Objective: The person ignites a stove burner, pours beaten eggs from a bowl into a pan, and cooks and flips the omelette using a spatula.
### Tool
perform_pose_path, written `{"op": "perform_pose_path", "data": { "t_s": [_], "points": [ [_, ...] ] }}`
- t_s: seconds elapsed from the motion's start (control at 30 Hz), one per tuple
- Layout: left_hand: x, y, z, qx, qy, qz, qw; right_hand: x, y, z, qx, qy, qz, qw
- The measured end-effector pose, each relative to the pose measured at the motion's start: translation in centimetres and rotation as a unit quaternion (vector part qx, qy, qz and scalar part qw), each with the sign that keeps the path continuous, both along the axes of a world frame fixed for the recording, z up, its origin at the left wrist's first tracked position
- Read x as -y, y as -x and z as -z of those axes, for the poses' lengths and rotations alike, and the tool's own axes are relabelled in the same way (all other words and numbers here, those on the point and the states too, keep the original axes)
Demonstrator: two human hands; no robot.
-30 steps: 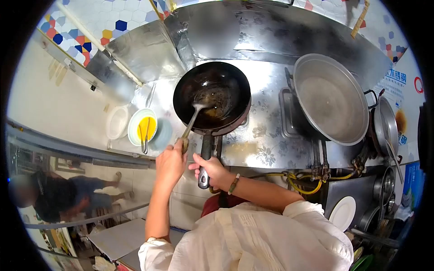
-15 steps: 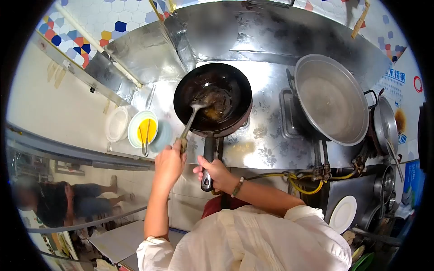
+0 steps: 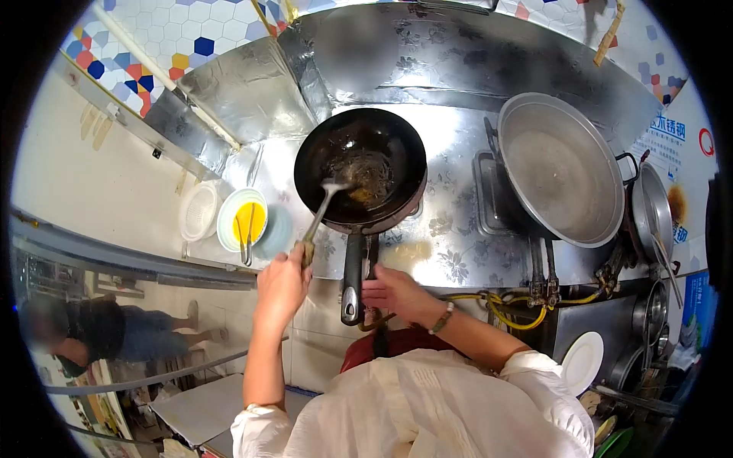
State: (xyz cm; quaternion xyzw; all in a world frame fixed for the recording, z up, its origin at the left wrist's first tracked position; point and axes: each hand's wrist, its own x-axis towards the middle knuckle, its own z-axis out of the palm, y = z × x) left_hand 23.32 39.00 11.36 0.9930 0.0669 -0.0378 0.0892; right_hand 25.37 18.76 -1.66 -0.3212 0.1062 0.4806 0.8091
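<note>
My right hand (image 3: 401, 295), curled around the handle (image 3: 353, 263) of the pan (image 3: 401, 145) half a second ago, has let go: its fingers are loosely spread just right of that handle, whether touching I cannot tell. My left hand (image 3: 282, 286), below and left of the pan, is still closed around the spatula (image 3: 321, 210), its blade inside the pan. Beyond, a bowl (image 3: 222, 227) of yellow liquid (image 3: 258, 217) stands left of the pan, a large pot (image 3: 561, 172) right.
</note>
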Motion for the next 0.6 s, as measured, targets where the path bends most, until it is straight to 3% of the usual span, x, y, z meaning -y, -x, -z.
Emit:
{"op": "perform_pose_path", "data": {
  "t_s": [0.2, 0.43, 0.53, 0.6],
  "points": [
    [1.5, -1.4, 1.1, 0.006, 0.061, 0.048, 0.997, 2.9, -0.6, -0.2, 0.002, 0.023, 0.011, 1.0],
    [0.2, -2.1, 3.3, 0.049, 0.029, -0.009, 0.998, 4.1, 0.1, -3.2, 0.042, 0.074, -0.001, 0.996],
    [-0.1, -1.5, 4.0, 0.053, 0.036, -0.009, 0.998, 5.3, 0.2, -8.4, 0.2, -0.016, -0.043, 0.979],
    [0.1, -1.7, 4.3, 0.057, 0.041, -0.011, 0.997, 5.5, 0.3, -12.5, 0.309, -0.173, -0.11, 0.929]
  ]
}}
